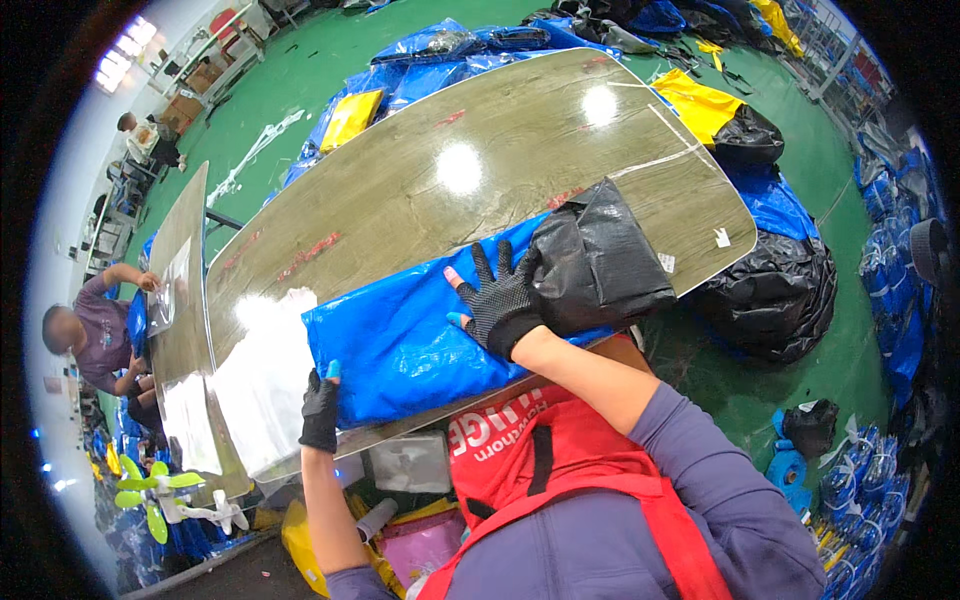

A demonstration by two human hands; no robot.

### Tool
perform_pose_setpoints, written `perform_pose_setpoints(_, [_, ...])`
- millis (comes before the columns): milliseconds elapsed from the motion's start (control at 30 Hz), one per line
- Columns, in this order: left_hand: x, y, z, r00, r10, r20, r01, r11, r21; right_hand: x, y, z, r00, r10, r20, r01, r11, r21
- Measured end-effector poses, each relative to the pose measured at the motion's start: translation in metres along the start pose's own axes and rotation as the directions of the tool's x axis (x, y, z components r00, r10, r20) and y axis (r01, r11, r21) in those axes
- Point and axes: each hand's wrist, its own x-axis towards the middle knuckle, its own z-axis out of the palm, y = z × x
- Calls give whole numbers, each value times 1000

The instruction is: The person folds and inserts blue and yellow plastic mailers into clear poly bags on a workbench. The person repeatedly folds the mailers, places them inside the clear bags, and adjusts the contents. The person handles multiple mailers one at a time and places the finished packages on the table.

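A folded blue and black woven-plastic bag lies along the near edge of the table (400, 200). Its blue part (415, 335) reaches left and its black part (600, 262) bulges at the right end. My right hand (500, 300), in a black dotted glove with bare or taped fingertips, presses flat with fingers spread where blue meets black. At the bag's lower left corner, my left hand (320, 408), gloved likewise, grips the edge with its blue-tipped thumb on top; some of its fingers are hidden.
White sheets (255, 390) lie left of the bag. Blue and yellow bags (352, 120) are heaped beyond the table, with a black bundle (770, 295) on the floor at right. A co-worker (100, 330) sits at a side table. A green-bladed fan (150, 490) stands lower left.
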Motion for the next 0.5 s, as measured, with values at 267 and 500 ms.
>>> perform_pose_setpoints(267, [-15,24,-27,925,127,359,243,530,-813,-21,22,3,942,-217,-256,249,963,99])
perform_pose_setpoints(500, [-70,198,63,608,756,244,-579,632,-515,-76,51,29,834,-184,-520,259,963,74])
